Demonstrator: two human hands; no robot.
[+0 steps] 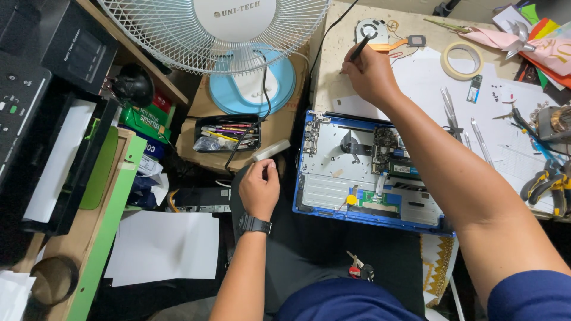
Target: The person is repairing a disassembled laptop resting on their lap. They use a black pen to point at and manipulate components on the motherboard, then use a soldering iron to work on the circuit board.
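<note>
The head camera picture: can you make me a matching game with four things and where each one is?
Things:
1. right hand
2. left hand
3. roll of tape
4. bunch of keys

Places:
A. on the person's lap
B. resting on the knee, beside a small white bar
C. on the white paper near the table's far edge
D. holding a thin black tool near the small cooling fan part

Pairs: 1-D, 2-B, 3-C, 4-A
</note>
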